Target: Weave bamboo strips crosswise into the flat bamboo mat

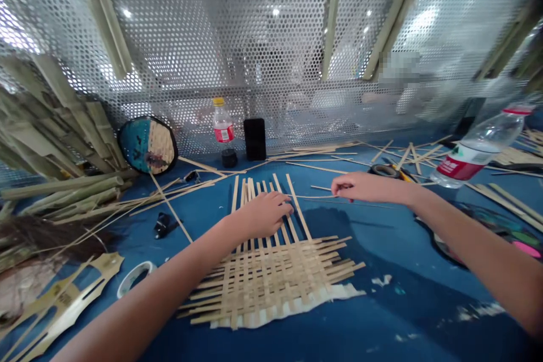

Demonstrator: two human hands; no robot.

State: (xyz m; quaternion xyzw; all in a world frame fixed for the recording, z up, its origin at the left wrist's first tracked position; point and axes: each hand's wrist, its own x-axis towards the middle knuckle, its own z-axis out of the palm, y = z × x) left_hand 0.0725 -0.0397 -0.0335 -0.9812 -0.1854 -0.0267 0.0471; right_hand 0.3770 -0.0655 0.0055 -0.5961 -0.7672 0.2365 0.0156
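A woven mat of pale bamboo strips [271, 271] lies on the blue table, its long lengthwise ends pointing away from me. My left hand [268, 214] rests palm down over those loose ends, with its fingers slightly apart and loosely bent. Pinched in the fingers of my right hand [358, 186], to the right of the mat, is a thin bamboo strip [314, 197]. It runs left towards my left fingertips; whether they touch it is hard to tell. White backing [343, 292] shows under the mat's near edge.
A plastic bottle [223, 133] and black phone [255, 138] stand by the perforated screen [271, 28]. At right are a large bottle [475, 153] and black tape [384, 171]. At left lie a white tape roll [136, 278], a round fan [146, 145] and bamboo pieces [80, 195].
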